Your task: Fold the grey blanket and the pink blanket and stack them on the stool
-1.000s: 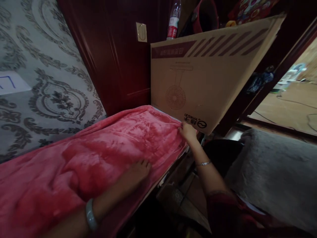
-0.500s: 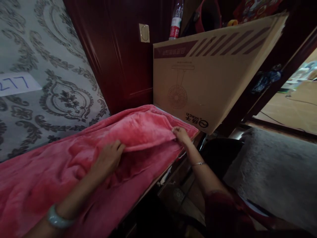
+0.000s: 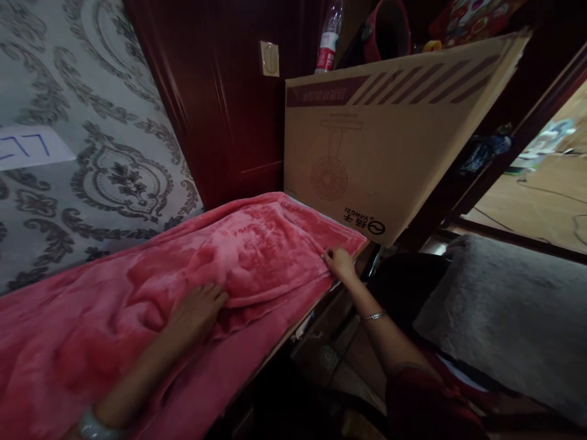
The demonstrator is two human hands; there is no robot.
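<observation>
A plush pink blanket (image 3: 257, 244) lies over a long narrow surface, its upper layer folded on top of a lower pink layer. My left hand (image 3: 200, 310) is closed at the near edge of that upper layer, with a pale bangle on the wrist. Farther right, my right hand (image 3: 339, 263) pinches the same layer near its right corner; a thin silver bracelet circles that wrist. Between the hands the blanket's edge lies low against the layer beneath. Wrinkles bunch up to the left of my left hand.
A large cardboard box (image 3: 367, 146) with a fan drawing stands behind the blanket. On it are a plastic bottle (image 3: 327, 46) and other items. Patterned wallpaper (image 3: 119, 165) is at left; a grey furry cover (image 3: 509, 324) lies at right.
The lifted edge of the blanket has come down onto the lower layer. My left hand has lowered slightly with it, and my right hand has shifted a little right and down.
</observation>
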